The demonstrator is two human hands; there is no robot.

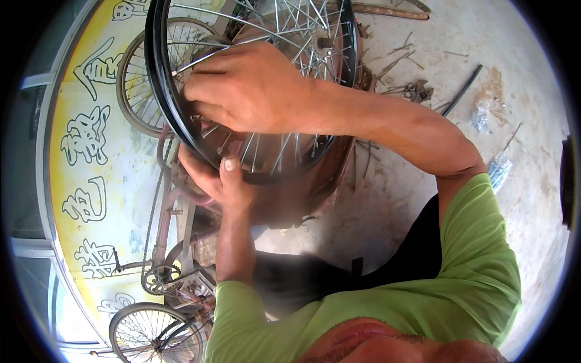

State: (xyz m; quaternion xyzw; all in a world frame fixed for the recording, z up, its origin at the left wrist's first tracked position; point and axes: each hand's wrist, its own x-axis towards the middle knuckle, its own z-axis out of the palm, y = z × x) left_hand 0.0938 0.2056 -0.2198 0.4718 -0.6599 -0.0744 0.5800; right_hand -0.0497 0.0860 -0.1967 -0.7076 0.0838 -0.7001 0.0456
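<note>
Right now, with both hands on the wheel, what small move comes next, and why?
Probably steady the black rim with the left hand and work the spoke pinched by the right hand at the rim. The right fingers already close on its rim end while the left grips the rim's lower edge.

A yellow sign board (pixel 91 181) with large outlined characters lies along the left side. On it rests a rusty old bicycle frame (pixel 166 224) with its chain and chainring (pixel 158 279), and a spoked wheel (pixel 154 336) shows at the bottom edge. On the pale concrete floor (pixel 520 91) to the right lie loose spokes (pixel 396 60), a small metal tool (pixel 419 91), a dark rod (pixel 463 89) and a clear plastic bag (pixel 482 115).
</note>
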